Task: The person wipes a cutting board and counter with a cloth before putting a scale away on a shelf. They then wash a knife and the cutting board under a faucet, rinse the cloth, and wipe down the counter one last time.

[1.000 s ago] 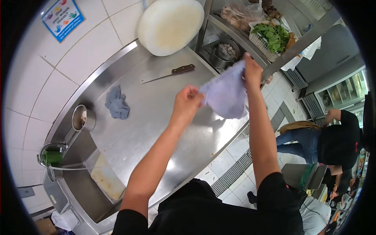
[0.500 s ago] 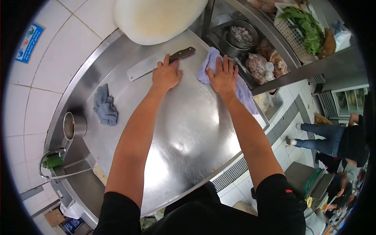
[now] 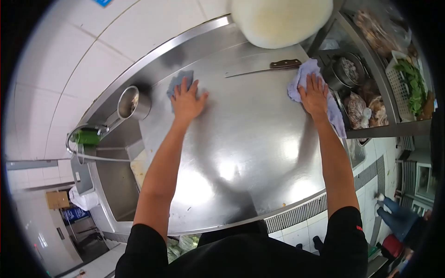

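Observation:
My left hand lies with fingers spread on a crumpled grey-blue cloth, partly covering it. My right hand rests flat, fingers stretched out, on a purple towel at the counter's right edge. Between the hands, farther back, a cleaver lies with its brown riveted handle pointing right. Its blade shows mainly as a thin dark line, the rest blending into the shiny steel counter.
A metal pot stands left beside a sink with a hose tap. A large round pale board is at the back. Shelves on the right hold pots, bagged food and a basket of greens. Another person's legs show at far right.
My left hand has moved left from beside the cleaver onto the grey-blue cloth. My right hand stays on the purple towel. The camera view has turned, shifting the scene.

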`<act>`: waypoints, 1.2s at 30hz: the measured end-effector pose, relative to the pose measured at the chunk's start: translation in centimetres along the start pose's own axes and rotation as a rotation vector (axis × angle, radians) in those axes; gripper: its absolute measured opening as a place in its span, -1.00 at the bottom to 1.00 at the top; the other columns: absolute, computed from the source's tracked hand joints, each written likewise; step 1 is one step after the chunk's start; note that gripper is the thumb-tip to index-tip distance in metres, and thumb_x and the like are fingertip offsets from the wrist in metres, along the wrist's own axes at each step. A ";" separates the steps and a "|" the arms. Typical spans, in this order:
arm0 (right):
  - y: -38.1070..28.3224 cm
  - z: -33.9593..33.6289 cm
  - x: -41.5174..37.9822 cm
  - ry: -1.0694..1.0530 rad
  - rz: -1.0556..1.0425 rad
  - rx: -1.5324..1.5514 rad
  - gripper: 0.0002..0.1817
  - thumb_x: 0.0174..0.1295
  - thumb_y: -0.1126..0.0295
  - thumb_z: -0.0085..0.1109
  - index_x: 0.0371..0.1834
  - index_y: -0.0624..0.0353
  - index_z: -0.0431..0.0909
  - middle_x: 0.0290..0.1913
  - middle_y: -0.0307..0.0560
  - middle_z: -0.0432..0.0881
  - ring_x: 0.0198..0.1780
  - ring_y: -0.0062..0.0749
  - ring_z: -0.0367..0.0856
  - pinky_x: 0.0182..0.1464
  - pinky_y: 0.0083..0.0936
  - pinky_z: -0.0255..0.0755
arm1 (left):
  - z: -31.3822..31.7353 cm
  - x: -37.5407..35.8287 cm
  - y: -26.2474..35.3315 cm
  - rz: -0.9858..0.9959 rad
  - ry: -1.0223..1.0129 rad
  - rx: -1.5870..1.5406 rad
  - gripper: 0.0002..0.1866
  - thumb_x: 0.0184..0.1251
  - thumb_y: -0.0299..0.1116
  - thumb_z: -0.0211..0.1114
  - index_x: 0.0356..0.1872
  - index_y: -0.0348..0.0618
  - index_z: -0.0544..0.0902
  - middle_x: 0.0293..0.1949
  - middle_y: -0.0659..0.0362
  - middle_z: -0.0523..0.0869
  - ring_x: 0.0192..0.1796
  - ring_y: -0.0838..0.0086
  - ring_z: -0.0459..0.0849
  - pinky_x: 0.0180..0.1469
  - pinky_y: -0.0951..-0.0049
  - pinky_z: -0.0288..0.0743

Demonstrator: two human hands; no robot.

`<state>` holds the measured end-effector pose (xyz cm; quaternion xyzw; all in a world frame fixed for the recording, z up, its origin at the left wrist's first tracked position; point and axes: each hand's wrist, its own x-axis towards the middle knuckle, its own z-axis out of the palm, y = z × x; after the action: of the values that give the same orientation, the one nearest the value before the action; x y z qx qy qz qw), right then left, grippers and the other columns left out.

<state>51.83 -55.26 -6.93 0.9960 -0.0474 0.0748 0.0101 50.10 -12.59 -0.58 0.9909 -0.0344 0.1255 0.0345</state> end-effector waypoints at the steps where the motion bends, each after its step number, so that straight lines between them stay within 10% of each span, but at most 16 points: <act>1: -1.5 0.2 -0.7 0.002 0.010 0.045 -0.22 0.42 -0.17 -0.25 0.57 0.10 0.13 0.62 -0.06 0.03 0.61 -0.09 -0.04 0.58 -0.04 -0.18 | 1.5 -0.5 -2.8 -0.015 -0.053 -0.052 -0.45 0.33 -0.04 0.22 0.32 0.05 0.52 0.46 0.00 0.31 0.38 -0.13 0.35 0.37 -0.12 0.22; 9: -8.6 -6.2 -3.8 -0.161 0.048 0.158 -0.10 0.27 -0.34 -0.07 0.57 -0.02 0.15 0.60 0.01 0.07 0.58 0.01 0.02 0.51 0.20 -0.15 | -1.3 -14.2 -7.9 0.344 -0.042 -0.236 -0.58 0.16 -0.31 0.32 0.09 -0.05 0.59 0.31 -0.07 0.46 0.31 -0.09 0.41 0.33 -0.11 0.27; 13: -11.5 -2.8 -4.3 -0.063 0.108 0.091 -0.07 0.27 -0.36 -0.07 0.57 0.02 0.15 0.60 0.06 0.05 0.59 0.02 0.00 0.51 0.21 -0.17 | 0.2 -22.3 -24.3 -0.356 0.160 -0.227 -0.70 0.27 -0.38 0.23 0.02 -0.20 0.63 0.04 -0.17 0.66 0.10 -0.09 0.60 0.20 0.04 0.43; 15: -16.9 -2.0 -5.6 -0.065 0.082 0.048 -0.07 0.28 -0.35 -0.10 0.57 0.05 0.14 0.61 0.08 0.04 0.61 -0.03 -0.04 0.53 0.19 -0.21 | -1.5 -27.5 -29.8 -0.872 -0.240 -0.085 -0.58 0.35 -0.15 0.19 0.07 -0.24 0.61 -0.04 -0.17 0.71 -0.02 -0.11 0.68 0.08 0.04 0.51; 21: -42.0 -3.9 -12.3 -0.082 -0.307 0.274 -0.27 0.40 -0.10 -0.15 0.54 0.10 0.19 0.59 0.05 0.10 0.62 -0.11 -0.05 0.56 0.11 -0.23 | -4.8 -36.0 -33.8 -1.133 -0.345 -0.172 -0.55 0.26 -0.03 0.19 -0.20 -0.27 0.74 -0.12 -0.25 0.71 0.02 -0.17 0.66 0.09 0.02 0.49; 26: -54.3 -4.8 -21.5 -0.118 -0.778 0.875 -0.53 0.21 0.36 0.08 0.23 0.12 0.50 0.30 0.00 0.53 0.37 -0.08 0.43 0.43 -0.11 0.23 | -10.0 -28.3 -34.3 -0.765 -0.324 -0.295 -0.57 0.29 -0.06 0.25 -0.01 -0.19 0.69 -0.11 -0.24 0.72 0.01 -0.19 0.66 0.05 0.02 0.50; 30: -52.3 -9.8 -20.9 -0.517 -0.146 1.172 -0.57 0.25 0.46 0.08 0.22 0.22 0.44 0.05 0.03 0.63 0.06 -0.06 0.63 0.16 -0.30 0.49 | -12.5 -18.0 -31.6 -0.514 -0.201 -0.373 -0.24 0.29 -0.12 0.30 0.49 0.17 0.18 -0.01 -0.23 0.69 0.05 -0.17 0.65 0.11 0.01 0.49; 32: -48.3 -7.7 -19.5 0.106 -0.090 1.393 -0.62 0.27 0.44 0.09 0.17 0.22 0.45 -0.12 0.08 0.68 -0.20 -0.24 0.65 -0.06 -0.35 0.51 | -12.7 -13.4 -29.6 -0.402 -0.210 -0.357 -0.19 0.29 -0.12 0.29 0.53 0.21 0.11 0.04 -0.22 0.68 0.12 -0.14 0.63 0.16 0.05 0.48; 33: -45.0 -9.3 -18.1 -0.024 0.050 1.507 -0.63 0.32 0.44 0.08 0.18 0.25 0.44 -0.15 0.08 0.66 -0.23 -0.39 0.60 -0.09 -0.45 0.50 | -11.4 -11.7 -29.1 -0.361 -0.156 -0.358 -0.25 0.27 -0.12 0.31 0.48 0.18 0.21 0.00 -0.20 0.68 0.12 -0.11 0.63 0.16 0.07 0.48; 34: -42.8 -9.5 -16.1 0.280 -0.039 1.495 -0.63 0.36 0.35 0.08 0.19 0.25 0.45 -0.04 0.11 0.65 -0.12 -0.30 0.63 0.00 -0.44 0.49 | -10.3 -10.3 -29.0 -0.320 -0.099 -0.358 -0.30 0.25 -0.11 0.33 0.42 0.15 0.30 -0.03 -0.18 0.68 0.11 -0.08 0.64 0.16 0.09 0.48; 36: -37.8 -9.3 -11.7 0.191 0.077 1.178 -0.50 0.41 0.17 0.03 0.33 0.19 0.40 0.23 0.20 0.53 0.22 -0.04 0.53 0.27 -0.31 0.35 | -8.9 -7.9 -29.2 -0.311 -0.121 -0.356 -0.41 0.23 -0.07 0.35 0.28 0.08 0.44 -0.07 -0.14 0.68 0.06 -0.05 0.65 0.12 0.09 0.48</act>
<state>42.54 -16.31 0.00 0.8202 -0.0330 0.1780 -0.5427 42.54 17.67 4.30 0.9683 0.0949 0.0510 0.2255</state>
